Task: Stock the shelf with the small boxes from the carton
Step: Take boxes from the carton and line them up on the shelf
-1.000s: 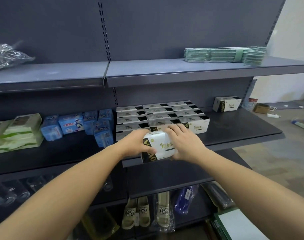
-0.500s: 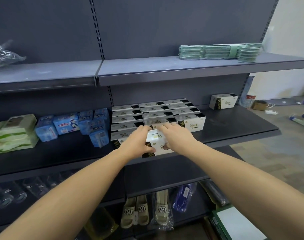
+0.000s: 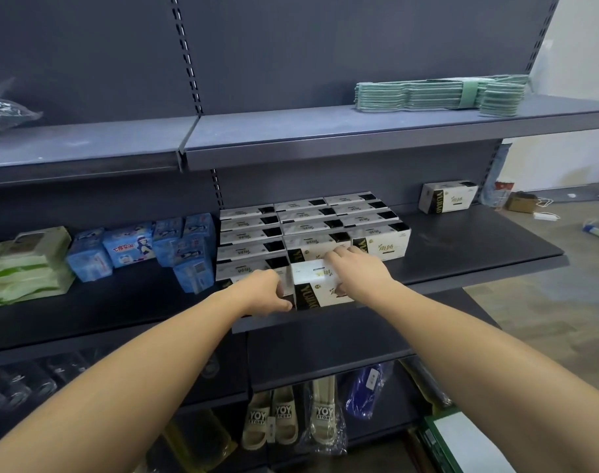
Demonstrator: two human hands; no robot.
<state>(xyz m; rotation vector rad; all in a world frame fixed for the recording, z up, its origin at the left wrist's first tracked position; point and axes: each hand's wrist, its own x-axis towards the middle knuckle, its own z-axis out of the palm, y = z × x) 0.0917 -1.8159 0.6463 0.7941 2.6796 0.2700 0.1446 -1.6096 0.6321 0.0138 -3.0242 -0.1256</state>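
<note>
Hands, left (image 3: 262, 293) and right (image 3: 357, 273), both arms outstretched, grip box (image 3: 320, 290) on shelf (image 3: 479, 245).

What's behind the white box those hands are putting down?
Behind the held box stand rows of matching boxes reaching the shelf's back panel. The right hand covers the nearest one's front.

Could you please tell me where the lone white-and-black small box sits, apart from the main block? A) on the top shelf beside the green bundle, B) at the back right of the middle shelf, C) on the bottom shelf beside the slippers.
B: the lone white-and-black small box stands at the back right of the dark middle shelf, apart from the block of matching boxes.
</note>
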